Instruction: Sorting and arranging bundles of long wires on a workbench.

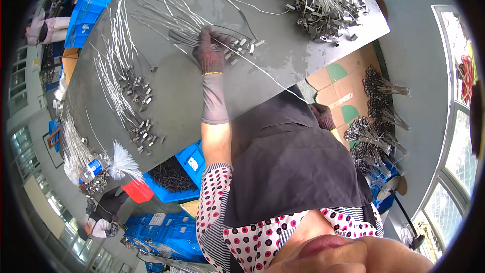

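Note:
My left hand (208, 53), in a dark red and grey knit glove, is closed around a bundle of thin cables (184, 35) lying on the grey table. Small metal-cased connectors (245, 45) stick out of the bundle to the right of that hand. One white cable (268, 75) runs from the bundle over the table's near edge to my right hand (322, 116). That hand, gloved alike, is low beside my dark apron, its fingers curled at the cable's end and partly hidden.
More cables with connectors lie in a large heap (323, 15) at the far right and in piles (134, 88) on the left. Bundles (381, 101) rest beside cardboard (338, 78) right of the table (187, 106). A blue bin (174, 177) and red container (137, 191) stand below its left edge.

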Available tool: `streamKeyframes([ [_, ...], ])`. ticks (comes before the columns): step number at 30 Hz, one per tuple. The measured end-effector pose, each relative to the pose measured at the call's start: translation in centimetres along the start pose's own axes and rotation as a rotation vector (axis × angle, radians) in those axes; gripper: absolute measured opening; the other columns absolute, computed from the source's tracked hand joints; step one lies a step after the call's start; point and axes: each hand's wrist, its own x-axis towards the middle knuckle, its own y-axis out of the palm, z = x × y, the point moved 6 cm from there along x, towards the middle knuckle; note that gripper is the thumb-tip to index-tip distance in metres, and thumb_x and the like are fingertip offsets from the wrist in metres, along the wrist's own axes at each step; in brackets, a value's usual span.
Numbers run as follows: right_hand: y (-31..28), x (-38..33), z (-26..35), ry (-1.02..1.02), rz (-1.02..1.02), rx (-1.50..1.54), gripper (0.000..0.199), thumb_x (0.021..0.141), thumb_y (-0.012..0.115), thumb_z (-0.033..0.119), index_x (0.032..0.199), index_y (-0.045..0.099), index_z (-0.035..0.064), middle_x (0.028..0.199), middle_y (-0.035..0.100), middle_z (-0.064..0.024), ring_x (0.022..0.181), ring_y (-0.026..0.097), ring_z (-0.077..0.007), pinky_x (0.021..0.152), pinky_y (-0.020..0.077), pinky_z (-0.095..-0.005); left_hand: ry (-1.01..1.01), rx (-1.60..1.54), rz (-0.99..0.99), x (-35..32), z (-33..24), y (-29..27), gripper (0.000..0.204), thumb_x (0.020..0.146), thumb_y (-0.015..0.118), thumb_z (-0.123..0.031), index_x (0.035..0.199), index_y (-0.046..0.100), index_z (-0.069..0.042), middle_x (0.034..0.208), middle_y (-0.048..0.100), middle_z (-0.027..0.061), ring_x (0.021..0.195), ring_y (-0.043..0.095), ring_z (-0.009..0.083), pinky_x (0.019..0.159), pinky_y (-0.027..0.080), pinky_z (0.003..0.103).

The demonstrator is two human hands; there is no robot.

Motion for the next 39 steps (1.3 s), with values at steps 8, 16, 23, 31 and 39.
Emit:
streamKeyframes([
  [8,2.0,9.7,15.3,-0.127,-0.008,0.257,0.049,0.101,0.046,0.043,0.119,0.059,-0.0013,0.089,0.069,-0.0190,0.077,0.068,-0.0279,0.065,0.0530,-0.0358,-0.155,0.323,0.239,-7.0,9.0,4.4,0.018,0.096,0.064,-0.017,0.101,0.067,0.000,0.087,0.068,0.0065,0.074,0.067,0.0201,0.072,0.058,0.040],
  [16,2.5,16.5,24.9,-0.321,-0.260,0.012,0.061,0.099,0.046,0.050,0.131,0.051,-0.0014,0.119,0.062,-0.0280,0.097,0.065,-0.0443,0.090,0.0512,-0.0461,-0.020,0.677,0.349,-8.0,8.5,6.3,0.024,0.091,0.069,-0.019,0.108,0.069,-0.001,0.091,0.067,0.0008,0.082,0.059,0.0090,0.076,0.048,0.026],
  [23,3.6,19.3,28.4,-0.409,-0.353,-0.448,0.053,0.095,0.055,0.040,0.136,0.049,0.0067,0.127,0.059,-0.0223,0.114,0.059,-0.0373,0.093,0.0470,-0.0493,-0.130,0.806,0.104,-5.4,3.8,2.0,0.028,0.089,0.068,-0.022,0.103,0.069,0.002,0.081,0.068,0.0056,0.065,0.066,0.0165,0.061,0.054,0.030],
  [31,4.3,24.4,27.1,-0.480,-0.382,-1.070,0.026,0.085,0.059,0.022,0.107,0.063,0.0084,0.108,0.067,-0.0151,0.105,0.063,-0.0333,0.091,0.0430,-0.0515,0.220,0.659,-0.090,-5.9,-2.8,-0.7,0.033,0.093,0.066,-0.032,0.110,0.068,-0.003,0.067,0.058,0.0006,0.048,0.048,0.0074,0.046,0.044,0.027],
  [39,2.8,18.6,26.7,-0.535,-0.217,-0.817,0.018,0.089,0.056,0.018,0.098,0.065,0.0039,0.085,0.069,-0.0160,0.076,0.068,-0.0327,0.066,0.0515,-0.0441,-0.121,0.410,-0.096,-3.5,2.4,1.3,0.028,0.089,0.071,-0.033,0.091,0.065,-0.006,0.065,0.046,-0.0027,0.051,0.040,0.0083,0.051,0.042,0.028],
])
